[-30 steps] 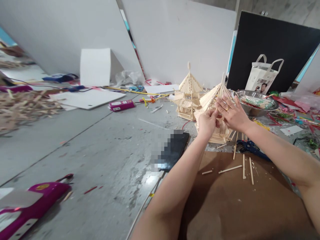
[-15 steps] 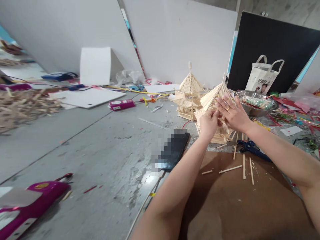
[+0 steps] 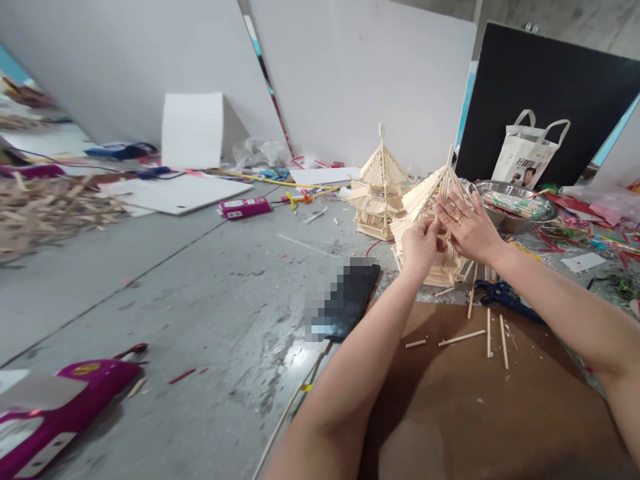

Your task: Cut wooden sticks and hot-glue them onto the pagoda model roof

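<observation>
In the head view a pagoda model [image 3: 427,190] built of pale wooden sticks stands at the far edge of the brown board [image 3: 480,413]. My right hand [image 3: 473,230], with a ring on one finger, lies with its fingers stretched against the right side of the model's peaked roof. Below the eave, my left hand [image 3: 419,248] is closed, thumb against curled fingers. What it pinches there is hidden. A second stick pagoda [image 3: 383,167] rises just behind and to the left. Several cut sticks [image 3: 463,338] lie loose on the board.
Dark blue pliers [image 3: 507,298] lie under my right forearm. A phone [image 3: 355,300] rests left of my left forearm. Behind my right hand is a metal bowl [image 3: 530,212] with sticks. Purple tools [image 3: 244,207] and a heap of sticks [image 3: 50,213] are on the left.
Both hands keep almost the same place on the pagoda model. The whole view has shifted very slightly; nothing has visibly been taken up or let go.
</observation>
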### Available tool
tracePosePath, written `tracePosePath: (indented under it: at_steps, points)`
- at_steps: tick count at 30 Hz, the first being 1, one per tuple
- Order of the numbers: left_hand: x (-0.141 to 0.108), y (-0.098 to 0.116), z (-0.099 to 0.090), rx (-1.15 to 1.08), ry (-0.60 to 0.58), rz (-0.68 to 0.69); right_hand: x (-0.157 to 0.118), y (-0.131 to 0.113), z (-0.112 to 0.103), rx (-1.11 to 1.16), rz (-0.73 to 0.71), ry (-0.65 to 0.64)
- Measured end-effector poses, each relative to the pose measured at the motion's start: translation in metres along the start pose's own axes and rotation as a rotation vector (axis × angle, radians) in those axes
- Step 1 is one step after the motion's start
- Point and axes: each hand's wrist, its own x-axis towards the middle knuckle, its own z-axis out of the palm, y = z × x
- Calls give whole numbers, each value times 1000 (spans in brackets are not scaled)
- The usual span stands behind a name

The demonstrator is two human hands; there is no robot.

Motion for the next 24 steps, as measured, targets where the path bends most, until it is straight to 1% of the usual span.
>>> tracePosePath:
  at_steps: [3, 7, 13, 18, 21, 24]
  points:
    - [1, -1, 0, -99, -33, -48, 0, 0, 0, -15, 0, 5]
    - [-1, 1, 1, -182, -55, -76, 0, 1, -1, -34, 4, 0]
    - [-3, 5, 0, -259, -77, -113, -1, 2, -3, -25, -17, -21]
    - [-3, 6, -1, -289, -87, -148, 0, 3, -4, -18, -17, -14]
    - [-4, 6, -1, -301, -90, -159, -2, 5, -8, -14, 14, 6]
    - [-3, 6, -1, -303, -92, -162, -12, 12, -16, 0, 104, 58]
